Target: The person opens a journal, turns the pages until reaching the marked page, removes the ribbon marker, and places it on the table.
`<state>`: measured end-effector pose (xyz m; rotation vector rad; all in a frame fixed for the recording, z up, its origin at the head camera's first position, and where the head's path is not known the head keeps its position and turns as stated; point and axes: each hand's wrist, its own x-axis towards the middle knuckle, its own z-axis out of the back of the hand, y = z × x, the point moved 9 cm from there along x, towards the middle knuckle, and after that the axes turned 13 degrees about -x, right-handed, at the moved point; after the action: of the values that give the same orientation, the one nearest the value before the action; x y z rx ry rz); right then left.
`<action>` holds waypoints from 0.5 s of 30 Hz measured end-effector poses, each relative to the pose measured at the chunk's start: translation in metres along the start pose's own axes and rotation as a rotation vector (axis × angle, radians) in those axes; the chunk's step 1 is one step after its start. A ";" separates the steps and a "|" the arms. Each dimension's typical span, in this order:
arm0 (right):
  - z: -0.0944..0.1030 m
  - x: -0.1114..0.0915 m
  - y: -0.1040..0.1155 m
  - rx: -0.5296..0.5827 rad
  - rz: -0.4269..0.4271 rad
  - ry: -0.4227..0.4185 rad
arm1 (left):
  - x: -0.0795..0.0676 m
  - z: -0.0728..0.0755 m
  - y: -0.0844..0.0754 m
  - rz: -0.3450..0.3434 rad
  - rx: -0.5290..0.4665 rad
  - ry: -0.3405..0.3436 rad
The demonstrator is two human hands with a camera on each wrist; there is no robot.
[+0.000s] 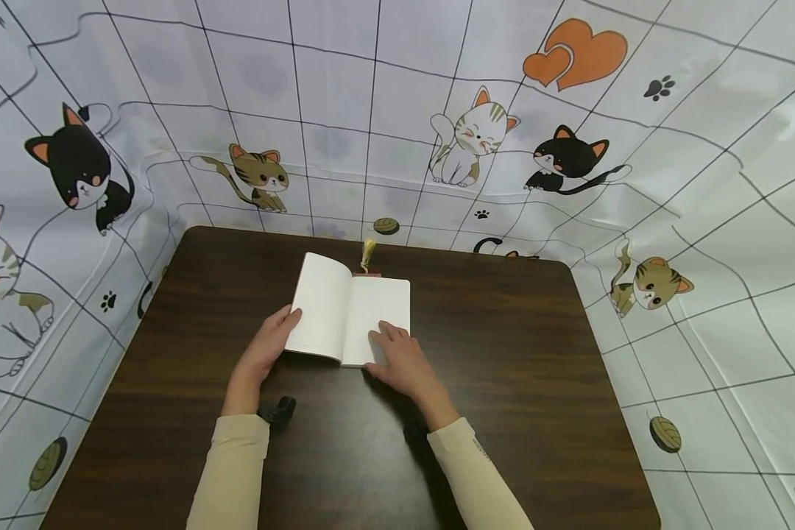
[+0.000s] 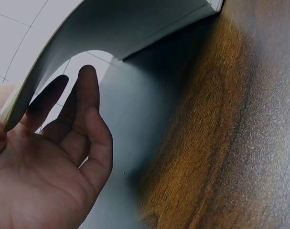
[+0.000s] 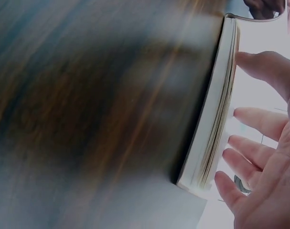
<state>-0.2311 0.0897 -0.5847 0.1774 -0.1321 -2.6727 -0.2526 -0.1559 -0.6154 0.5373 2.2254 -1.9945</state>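
Note:
An open notebook (image 1: 321,305) with pale, blank-looking pages lies near the middle of the dark wooden table. My left hand (image 1: 274,340) holds its left side at the outer edge, thumb on top and fingers underneath. In the left wrist view the lifted leaves (image 2: 111,26) curve up off the table, gripped near their edge by the left hand (image 2: 49,171). My right hand (image 1: 400,361) rests on the right page with spread fingers. Seen from the right wrist, the right hand's fingertips (image 3: 236,112) lie along the page beside the thick page block (image 3: 216,119).
A yellow tassel (image 1: 368,254) sticks out past the notebook's top edge. The brown table (image 1: 503,368) reaches back to a white grid-patterned curtain (image 1: 338,110) printed with cats. Dark wrist straps (image 1: 280,411) sit at the sleeve cuffs.

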 end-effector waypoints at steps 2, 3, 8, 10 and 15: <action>0.000 0.001 -0.001 -0.010 0.000 0.016 | 0.000 0.000 0.000 -0.001 -0.011 0.000; 0.000 0.001 -0.001 -0.016 0.001 0.023 | 0.000 0.000 -0.001 -0.002 -0.014 0.000; 0.000 0.001 -0.003 -0.013 0.001 0.060 | 0.000 0.000 -0.002 0.000 -0.020 0.000; -0.001 0.001 -0.003 -0.010 0.006 0.073 | -0.001 0.000 -0.002 0.008 -0.016 -0.004; 0.000 0.000 -0.003 0.009 0.022 0.101 | -0.003 -0.001 -0.002 0.008 -0.009 -0.004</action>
<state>-0.2322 0.0924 -0.5855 0.3113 -0.1129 -2.6352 -0.2509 -0.1559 -0.6125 0.5400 2.2251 -1.9787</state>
